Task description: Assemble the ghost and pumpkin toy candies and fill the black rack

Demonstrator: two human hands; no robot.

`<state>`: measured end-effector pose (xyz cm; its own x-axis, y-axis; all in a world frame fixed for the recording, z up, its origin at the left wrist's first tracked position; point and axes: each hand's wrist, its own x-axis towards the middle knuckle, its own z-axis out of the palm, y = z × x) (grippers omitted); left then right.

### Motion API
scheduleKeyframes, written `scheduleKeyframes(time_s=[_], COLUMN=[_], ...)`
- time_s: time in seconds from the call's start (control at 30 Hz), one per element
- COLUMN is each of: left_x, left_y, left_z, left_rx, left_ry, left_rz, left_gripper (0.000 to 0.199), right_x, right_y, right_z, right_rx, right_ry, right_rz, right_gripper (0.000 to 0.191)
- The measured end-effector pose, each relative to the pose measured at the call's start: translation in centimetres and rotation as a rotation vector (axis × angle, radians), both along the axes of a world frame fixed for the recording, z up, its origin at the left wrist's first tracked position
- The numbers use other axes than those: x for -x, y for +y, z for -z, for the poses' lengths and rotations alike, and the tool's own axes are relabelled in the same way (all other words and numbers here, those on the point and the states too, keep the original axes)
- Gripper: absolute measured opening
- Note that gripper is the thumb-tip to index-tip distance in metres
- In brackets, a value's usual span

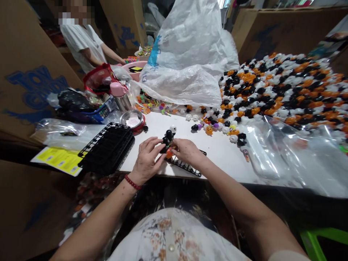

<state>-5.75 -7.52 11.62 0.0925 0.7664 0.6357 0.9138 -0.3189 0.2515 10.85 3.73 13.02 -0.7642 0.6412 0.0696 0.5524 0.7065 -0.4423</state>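
Note:
Close together over the front of the white table, both my hands work at a cluster of small plastic toy heads. My left hand (148, 157), with a red bead bracelet at its wrist, curls its fingers against a black toy head (164, 142). The fingertips of my right hand (187, 150) pinch around an orange toy head (169, 153), which the left thumb also touches. Just beyond the fingers are another black head (169, 135) and a white skull-faced head (173, 128). Partly hidden beneath my right hand lies a black lattice tray (187, 168).
Stacked black trays (106, 150) lie on the left, near a metal bowl (131, 119) and a pink-lidded flask (119, 95). A large pile of toy heads (282, 87) covers the right back. Clear plastic bags (268, 148) lie right. Another person (84, 43) stands back left.

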Motion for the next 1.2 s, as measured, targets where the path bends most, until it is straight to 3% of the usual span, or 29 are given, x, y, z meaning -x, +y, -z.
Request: scheduleKeyframes(time_s=[0.27,0.5,0.6,0.67,0.73,0.83,0.9,1.0,1.2], left_x=[0.5,0.8,1.0,1.1,1.2,1.2,1.3,1.3,0.8], left_y=[2.2,3.4,4.2,4.5,4.6,4.5,4.5,4.5,4.3], left_z=[0.9,1.7,2.2,2.3,2.4,2.3,2.3,2.5,2.5], left_rx=[0.124,0.107,0.072,0.051,0.037,0.021,0.012,0.004,0.014], left_ry=[0.019,-0.006,0.021,0.035,0.045,0.054,0.051,0.024,-0.034], left_rz=[0.068,0.109,0.113,0.103,0.099,0.099,0.102,0.107,0.080], left_gripper=[0.038,0.036,0.030,0.027,0.025,0.024,0.024,0.026,0.026], right_x=[1.1,1.5,0.0,-2.9,-7.2,-14.7,-18.7,-21.6,-21.0], right_y=[0.4,-0.4,0.4,1.5,3.0,5.1,6.0,6.1,5.5], right_z=[1.7,2.8,3.3,3.7,4.3,5.5,6.3,7.2,7.7], right_rx=[0.169,0.236,0.202,0.138,0.056,-0.111,-0.179,-0.214,-0.161], right_ry=[0.175,0.315,0.385,0.391,0.322,0.033,-0.159,-0.347,-0.404], right_rz=[0.004,-0.002,0.006,0.145,0.395,0.845,1.005,1.068,1.079], right_gripper=[0.015,0.020,0.020,0.018,0.019,0.025,0.029,0.028,0.034])
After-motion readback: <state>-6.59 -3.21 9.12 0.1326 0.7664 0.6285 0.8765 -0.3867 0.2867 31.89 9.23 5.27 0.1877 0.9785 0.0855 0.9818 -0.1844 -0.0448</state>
